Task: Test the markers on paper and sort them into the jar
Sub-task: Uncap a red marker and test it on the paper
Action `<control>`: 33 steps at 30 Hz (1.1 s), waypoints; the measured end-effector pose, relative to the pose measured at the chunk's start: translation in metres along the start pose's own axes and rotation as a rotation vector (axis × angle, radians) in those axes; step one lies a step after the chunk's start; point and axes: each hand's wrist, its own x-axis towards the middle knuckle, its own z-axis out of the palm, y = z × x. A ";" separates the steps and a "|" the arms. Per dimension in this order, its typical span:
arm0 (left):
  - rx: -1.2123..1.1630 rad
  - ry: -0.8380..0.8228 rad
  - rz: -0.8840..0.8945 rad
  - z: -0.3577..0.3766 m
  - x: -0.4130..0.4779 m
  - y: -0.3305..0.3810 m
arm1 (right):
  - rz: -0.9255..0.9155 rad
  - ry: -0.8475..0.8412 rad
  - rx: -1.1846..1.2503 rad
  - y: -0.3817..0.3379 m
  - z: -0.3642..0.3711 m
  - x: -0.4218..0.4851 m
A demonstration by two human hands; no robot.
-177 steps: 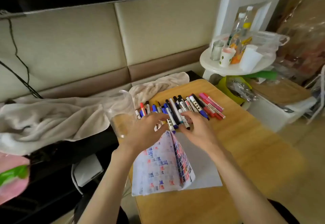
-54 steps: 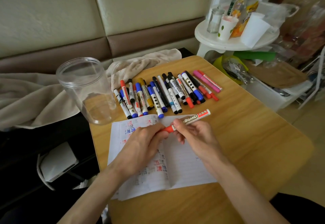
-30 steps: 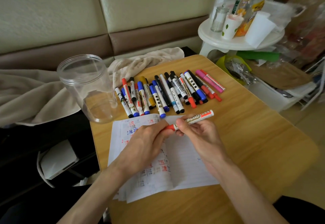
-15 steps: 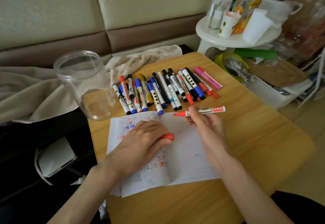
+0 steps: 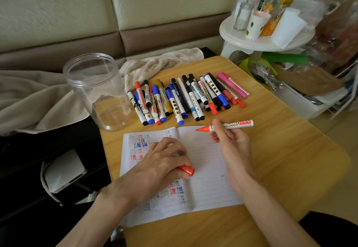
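Note:
My right hand (image 5: 230,144) pinches an uncapped red whiteboard marker (image 5: 228,125), tip pointing left over the top edge of the open notebook (image 5: 207,169). My left hand (image 5: 157,167) rests on the notebook's left page and grips the marker's red cap (image 5: 187,169). The left page is covered with red and blue scribbles; the right page is nearly blank. A row of several capped markers (image 5: 186,97) lies beyond the notebook. An empty clear plastic jar (image 5: 96,89) stands upright at the table's far left corner.
The small wooden table (image 5: 280,159) has bare surface on its right half. A beige towel (image 5: 158,64) lies behind the markers and jar. A white round stand (image 5: 251,41) with cups and bottles is at the far right, clutter below it.
I picked one red marker from the row, brought it over the notebook and pulled its cap off. My left hand has moved down and left with the cap.

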 end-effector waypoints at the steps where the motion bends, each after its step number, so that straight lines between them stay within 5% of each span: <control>1: 0.015 -0.003 0.000 0.000 -0.001 0.001 | -0.007 -0.015 -0.007 0.000 0.002 0.001; 12: 0.104 -0.052 0.043 -0.002 -0.010 0.013 | -0.102 -0.273 -0.087 -0.001 0.029 0.012; 27: 0.149 -0.015 -0.110 0.008 -0.005 0.012 | -0.363 -0.230 -0.258 0.027 0.031 0.022; 33: 0.218 0.013 -0.139 0.013 -0.004 0.013 | -0.334 -0.236 -0.237 0.032 0.029 0.026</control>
